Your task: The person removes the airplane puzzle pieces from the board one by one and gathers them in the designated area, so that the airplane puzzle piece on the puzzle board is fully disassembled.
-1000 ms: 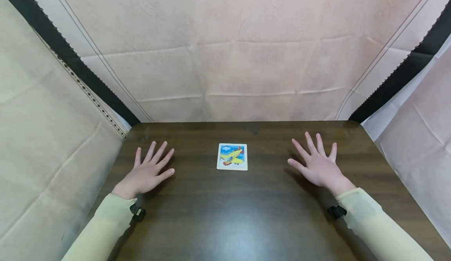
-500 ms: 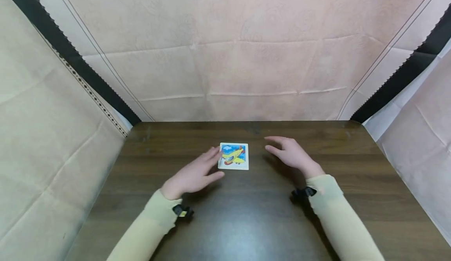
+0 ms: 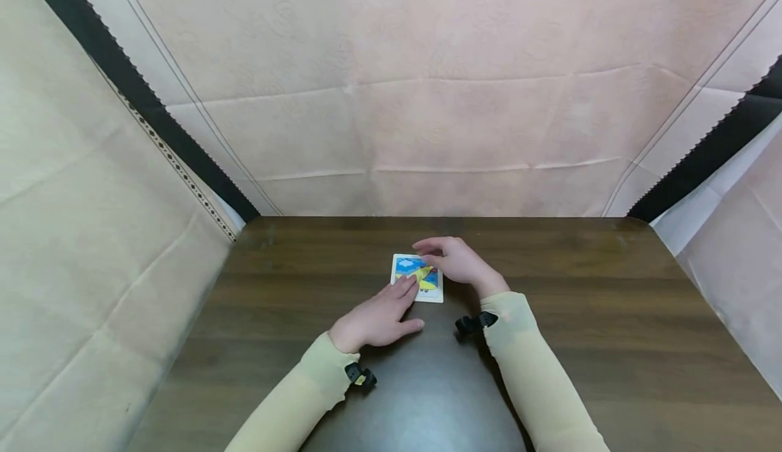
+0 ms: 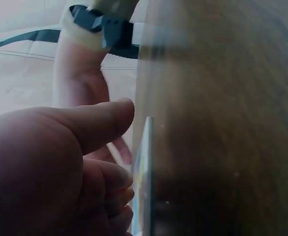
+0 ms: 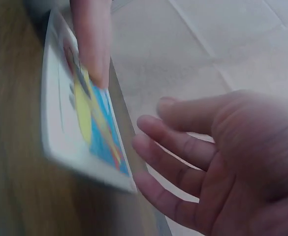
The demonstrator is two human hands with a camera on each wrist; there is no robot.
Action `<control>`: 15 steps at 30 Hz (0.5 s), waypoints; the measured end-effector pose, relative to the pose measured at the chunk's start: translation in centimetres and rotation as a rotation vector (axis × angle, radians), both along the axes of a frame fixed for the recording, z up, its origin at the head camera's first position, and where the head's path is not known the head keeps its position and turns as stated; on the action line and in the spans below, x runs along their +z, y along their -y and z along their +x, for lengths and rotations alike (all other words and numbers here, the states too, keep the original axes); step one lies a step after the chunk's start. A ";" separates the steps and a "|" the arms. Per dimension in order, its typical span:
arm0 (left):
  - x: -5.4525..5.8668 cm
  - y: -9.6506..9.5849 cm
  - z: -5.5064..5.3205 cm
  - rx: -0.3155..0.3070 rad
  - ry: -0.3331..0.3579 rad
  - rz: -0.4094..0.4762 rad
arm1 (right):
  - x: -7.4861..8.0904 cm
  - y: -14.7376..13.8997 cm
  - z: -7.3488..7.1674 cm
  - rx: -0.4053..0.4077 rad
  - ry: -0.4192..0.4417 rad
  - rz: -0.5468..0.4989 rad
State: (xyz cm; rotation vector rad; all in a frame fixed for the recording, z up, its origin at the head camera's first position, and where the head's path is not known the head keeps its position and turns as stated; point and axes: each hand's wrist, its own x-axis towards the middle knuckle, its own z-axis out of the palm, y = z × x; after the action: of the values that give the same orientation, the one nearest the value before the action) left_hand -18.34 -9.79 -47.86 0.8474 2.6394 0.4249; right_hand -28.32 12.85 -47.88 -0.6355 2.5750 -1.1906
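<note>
A square picture card (image 3: pixel 429 285) with a yellow airplane on blue and a white border lies flat on the dark wooden table. My left hand (image 3: pixel 377 317) reaches over its near left part, fingers extended and fingertips on or just above the picture. Over the far right corner is my right hand (image 3: pixel 459 262), its fingers loosely bent and holding nothing. In the right wrist view a gap shows between the right fingertips (image 5: pixel 146 142) and the card (image 5: pixel 92 130). The left wrist view catches the card (image 4: pixel 148 172) edge-on beside the left fingers (image 4: pixel 116 189).
The brown tabletop (image 3: pixel 293 289) extends around the card to a straight back edge. Pale cloth walls (image 3: pixel 427 99) rise behind and at both sides, with black bands (image 3: pixel 153 106) at the corners. Each wrist carries a small black camera (image 3: pixel 362 376).
From wide apart with spread fingers, both hands have come inward to the card. In the last half second the right hand moved left over its corner, and the left hand moved further across it.
</note>
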 end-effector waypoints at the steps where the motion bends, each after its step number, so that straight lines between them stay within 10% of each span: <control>1: -0.1 -0.1 0.0 -0.001 0.002 -0.004 | 0.0 0.4 -0.1 0.002 -0.002 0.009; 15: -0.8 0.6 -0.5 -0.108 -0.087 -0.026 | -1.6 2.3 -1.1 0.023 -0.030 0.135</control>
State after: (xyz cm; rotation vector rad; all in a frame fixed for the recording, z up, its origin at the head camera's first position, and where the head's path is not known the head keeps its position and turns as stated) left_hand -18.85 -10.37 -48.68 1.0156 2.6559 0.3322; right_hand -29.39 10.51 -49.49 -0.6564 2.6375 -0.9977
